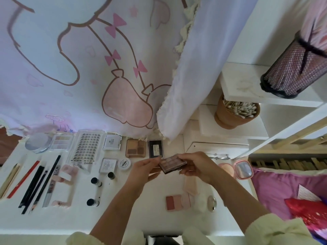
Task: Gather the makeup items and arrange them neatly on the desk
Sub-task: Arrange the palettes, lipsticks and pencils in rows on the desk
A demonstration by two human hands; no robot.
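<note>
Place: a bedroom corner at home, set up as a dressing table.
Backdrop: a cartoon-print curtain with pink bows.
Surface: a white desk with palettes, pencils and a lash tray in rows.
Shelf: a pot of cotton swabs beneath it.
Right: pink bedding.

— How does your view look?
— Bright and soft. Daylight comes through the printed curtain in front of you, so it glows a pale, washed-out lilac.
— Any glare?
— The white desk is overexposed. The outlines of the small things on it melt into the white, and shadows are faint.
— Is it sharp?
— Your left hand, right hand and the palette look slightly smeared. The wide lens bends the shelf, and your sleeves blur along the bottom edge.
</note>
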